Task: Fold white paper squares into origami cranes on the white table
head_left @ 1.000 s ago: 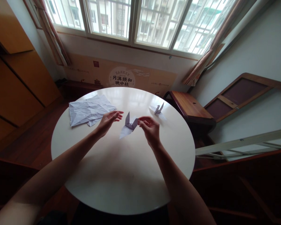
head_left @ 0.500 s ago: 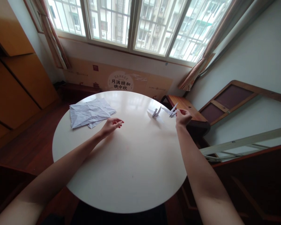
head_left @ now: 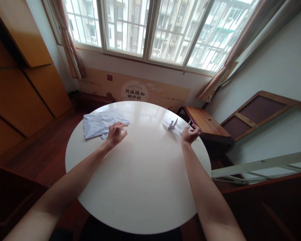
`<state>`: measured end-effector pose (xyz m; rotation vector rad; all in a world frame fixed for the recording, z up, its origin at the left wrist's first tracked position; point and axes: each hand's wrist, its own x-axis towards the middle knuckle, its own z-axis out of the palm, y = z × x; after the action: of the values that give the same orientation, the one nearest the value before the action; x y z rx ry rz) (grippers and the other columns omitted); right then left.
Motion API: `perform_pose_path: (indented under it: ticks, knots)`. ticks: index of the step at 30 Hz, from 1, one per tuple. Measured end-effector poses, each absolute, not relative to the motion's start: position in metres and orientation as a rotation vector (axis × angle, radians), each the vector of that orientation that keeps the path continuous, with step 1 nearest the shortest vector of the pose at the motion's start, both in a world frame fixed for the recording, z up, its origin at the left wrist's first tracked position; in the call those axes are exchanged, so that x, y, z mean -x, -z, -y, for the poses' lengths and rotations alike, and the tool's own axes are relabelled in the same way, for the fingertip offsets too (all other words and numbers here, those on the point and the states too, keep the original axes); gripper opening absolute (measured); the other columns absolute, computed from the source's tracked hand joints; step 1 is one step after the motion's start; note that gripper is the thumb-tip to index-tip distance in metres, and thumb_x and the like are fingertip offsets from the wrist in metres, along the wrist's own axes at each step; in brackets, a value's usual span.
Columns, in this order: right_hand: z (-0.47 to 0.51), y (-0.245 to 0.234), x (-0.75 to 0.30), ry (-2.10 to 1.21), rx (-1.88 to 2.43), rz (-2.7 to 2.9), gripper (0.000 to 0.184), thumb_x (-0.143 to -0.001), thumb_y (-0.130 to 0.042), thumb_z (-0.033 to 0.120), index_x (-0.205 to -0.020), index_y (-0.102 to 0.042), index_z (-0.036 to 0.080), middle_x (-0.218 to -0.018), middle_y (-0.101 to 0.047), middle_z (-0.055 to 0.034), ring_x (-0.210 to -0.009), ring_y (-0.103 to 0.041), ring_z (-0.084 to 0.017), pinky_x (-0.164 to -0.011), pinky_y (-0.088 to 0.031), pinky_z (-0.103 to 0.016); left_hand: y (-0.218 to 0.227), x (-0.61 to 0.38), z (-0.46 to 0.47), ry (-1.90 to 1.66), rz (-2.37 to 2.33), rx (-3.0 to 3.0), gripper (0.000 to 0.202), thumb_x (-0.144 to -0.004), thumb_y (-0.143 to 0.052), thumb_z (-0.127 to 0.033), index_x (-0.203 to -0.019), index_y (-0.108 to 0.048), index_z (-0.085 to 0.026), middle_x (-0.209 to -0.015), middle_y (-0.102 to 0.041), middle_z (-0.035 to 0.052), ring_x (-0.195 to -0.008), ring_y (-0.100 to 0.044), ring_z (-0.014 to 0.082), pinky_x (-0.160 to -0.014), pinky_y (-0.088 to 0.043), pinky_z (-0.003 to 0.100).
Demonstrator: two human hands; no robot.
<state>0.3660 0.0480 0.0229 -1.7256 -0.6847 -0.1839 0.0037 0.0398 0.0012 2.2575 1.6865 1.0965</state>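
Observation:
My right hand is at the right edge of the round white table, its fingers curled round a folded paper crane. Most of that crane is hidden behind the hand; a pointed tip shows above it. Just left of it, a second paper crane stands on the tabletop with its wings out. My left hand hovers by the right side of some creased white paper sheets, with thumb and fingers apart and nothing between them. It overlaps the sheets' edge in view; whether it touches them I cannot tell.
The round white table fills the middle. Beyond its right edge stands a wooden desk or bench. Yellow-brown cabinets line the left side, and a barred window is at the back.
My right hand has come lower toward the tabletop with the crane, which is now mostly hidden. My left hand has moved closer to the paper sheets and its fingers have spread. The view has shifted slightly.

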Motion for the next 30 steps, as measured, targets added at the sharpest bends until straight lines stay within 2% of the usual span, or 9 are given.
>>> perform_pose_path:
  ticks: [3,6,9,13,18,23,26,30]
  knots:
    - [-0.039,-0.022,-0.333,0.087,1.577,0.860,0.028,-0.075,-0.050,0.019,-0.101,-0.059,0.016,-0.093,-0.057,-0.0077,-0.082,-0.056,-0.019,-0.077,-0.051,-0.034,-0.002,0.010,-0.044,-0.958,-1.952,-2.261,0.042,-0.079,-0.068,-0.027,-0.120,-0.064,-0.025,-0.118,-0.063,0.0111,-0.120,-0.053,0.0344,-0.103,-0.036,0.050]
    - [-0.031,-0.017,-0.301,-0.065,1.419,1.043,0.025,-0.078,-0.049,0.024,-0.097,-0.062,0.014,-0.094,-0.058,-0.0085,-0.075,-0.055,-0.016,-0.068,-0.051,-0.030,0.001,0.019,-0.048,-0.849,-2.046,-2.242,0.045,-0.080,-0.068,-0.027,-0.125,-0.061,-0.028,-0.123,-0.060,0.0107,-0.123,-0.052,0.0335,-0.106,-0.031,0.051]
    - [-0.021,-0.010,-0.279,-0.158,1.310,1.228,0.022,-0.080,-0.050,0.027,-0.091,-0.064,0.015,-0.094,-0.059,-0.0085,-0.078,-0.057,-0.016,-0.066,-0.051,-0.029,0.006,0.023,-0.052,-0.824,-2.068,-2.241,0.034,-0.084,-0.064,-0.025,-0.118,-0.064,-0.027,-0.122,-0.062,0.0098,-0.116,-0.057,0.0305,-0.108,-0.027,0.051]
    - [-0.011,-0.001,-0.268,-0.281,1.271,1.391,0.022,-0.082,-0.052,0.029,-0.090,-0.067,0.016,-0.093,-0.058,-0.0065,-0.073,-0.057,-0.014,-0.062,-0.051,-0.029,0.008,0.025,-0.055,-0.749,-2.078,-2.291,0.016,-0.090,-0.057,-0.026,-0.099,-0.070,-0.023,-0.114,-0.068,0.0084,-0.103,-0.063,0.0274,-0.107,-0.028,0.050]
    - [-0.007,0.005,-0.266,-0.377,1.265,1.463,0.021,-0.082,-0.053,0.029,-0.088,-0.069,0.016,-0.094,-0.058,-0.0059,-0.073,-0.059,-0.014,-0.065,-0.052,-0.030,0.006,0.025,-0.055,-0.657,-2.092,-2.392,0.019,-0.091,-0.053,-0.022,-0.086,-0.071,-0.019,-0.101,-0.071,0.0106,-0.098,-0.063,0.0299,-0.098,-0.034,0.045]
    - [-0.005,0.003,-0.261,-0.394,1.245,1.478,0.022,-0.083,-0.053,0.031,-0.088,-0.069,0.017,-0.095,-0.059,-0.0061,-0.075,-0.059,-0.014,-0.068,-0.052,-0.030,-0.002,0.022,-0.051,-0.774,-2.147,-2.478,0.021,-0.093,-0.049,-0.020,-0.091,-0.069,-0.017,-0.102,-0.068,0.0130,-0.100,-0.059,0.0308,-0.093,-0.037,0.044]
    - [-0.005,0.002,-0.257,-0.478,1.207,1.441,0.029,-0.086,-0.054,0.042,-0.092,-0.066,0.017,-0.091,-0.062,-0.0055,-0.075,-0.061,-0.014,-0.068,-0.052,-0.029,-0.010,0.008,-0.040,-0.886,-1.910,-2.654,0.023,-0.096,-0.045,-0.021,-0.093,-0.067,-0.017,-0.101,-0.066,0.0128,-0.100,-0.057,0.0304,-0.088,-0.039,0.042]
    - [-0.009,0.007,-0.259,-0.849,1.266,1.312,0.055,-0.090,-0.042,0.059,-0.123,-0.054,0.017,-0.069,-0.063,0.0012,-0.058,-0.061,-0.013,-0.053,-0.047,-0.023,-0.013,-0.031,-0.009,-0.855,-1.231,-2.900,0.028,-0.101,-0.040,-0.024,-0.090,-0.065,-0.017,-0.097,-0.065,0.0107,-0.091,-0.057,0.0253,-0.083,-0.042,0.038]
